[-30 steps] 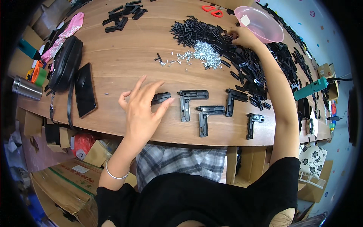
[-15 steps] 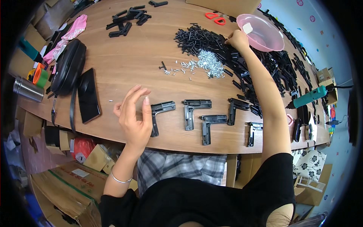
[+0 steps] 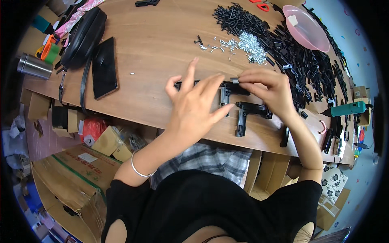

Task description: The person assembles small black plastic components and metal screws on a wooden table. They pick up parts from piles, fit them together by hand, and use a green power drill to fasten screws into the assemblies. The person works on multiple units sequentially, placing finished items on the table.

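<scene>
free: bare bench [image 3: 162, 52] left of the hands | blocked right: black parts heap [image 3: 300, 60], screw pile [image 3: 251, 41] | far left: phone [image 3: 104, 67], bag [image 3: 83, 36]

Left hand [image 3: 195, 106] lies flat, fingers spread, near the desk's front edge; right hand [image 3: 265, 90] pinches thumb to forefinger, wrist bent.

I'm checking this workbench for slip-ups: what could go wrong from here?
The right hand pinches a small metal clip at a black bracket; it could slip and vanish among the loose screws. The left hand hides much of that bracket, so a misfit might go unseen. Another bracket lies near the table edge and could be knocked off.
</scene>
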Motion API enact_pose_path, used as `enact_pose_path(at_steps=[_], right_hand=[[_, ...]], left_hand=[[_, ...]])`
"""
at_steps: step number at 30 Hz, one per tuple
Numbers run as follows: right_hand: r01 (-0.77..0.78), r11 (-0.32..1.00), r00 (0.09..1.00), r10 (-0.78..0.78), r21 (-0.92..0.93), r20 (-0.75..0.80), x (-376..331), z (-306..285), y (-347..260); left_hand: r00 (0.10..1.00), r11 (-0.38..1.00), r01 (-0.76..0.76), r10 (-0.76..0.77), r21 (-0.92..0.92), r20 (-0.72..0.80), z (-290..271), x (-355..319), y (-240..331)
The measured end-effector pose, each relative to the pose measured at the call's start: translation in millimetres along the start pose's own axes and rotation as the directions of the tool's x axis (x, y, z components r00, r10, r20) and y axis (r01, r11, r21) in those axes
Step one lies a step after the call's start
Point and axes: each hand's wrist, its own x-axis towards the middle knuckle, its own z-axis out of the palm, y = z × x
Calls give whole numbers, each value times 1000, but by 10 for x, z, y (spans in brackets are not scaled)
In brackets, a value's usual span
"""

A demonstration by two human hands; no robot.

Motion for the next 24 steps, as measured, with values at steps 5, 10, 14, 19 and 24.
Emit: enact_pose_path(at_steps=[5, 10, 14, 19, 24], right_hand=[[64, 973, 994, -83, -220, -77, -110, 156, 21], [57, 969, 991, -85, -238, -105, -106, 221, 60], [56, 978, 997, -66, -202, -44, -123, 231, 100], [51, 979, 998, -58, -199, -32, -8, -11, 320], [-352, 759, 900, 113, -548, -421, 123, -719, 1012]], left_hand=[[992, 999, 34, -37, 27, 119, 71, 77, 40], [995, 1000, 25, -23, -18, 98, 82, 90, 24], [993, 999, 30, -27, -24, 117, 86, 84, 43], [998, 998, 57, -58, 18, 18, -3, -17, -19], [975, 973, 223, -222, 58, -27, -255, -54, -241]])
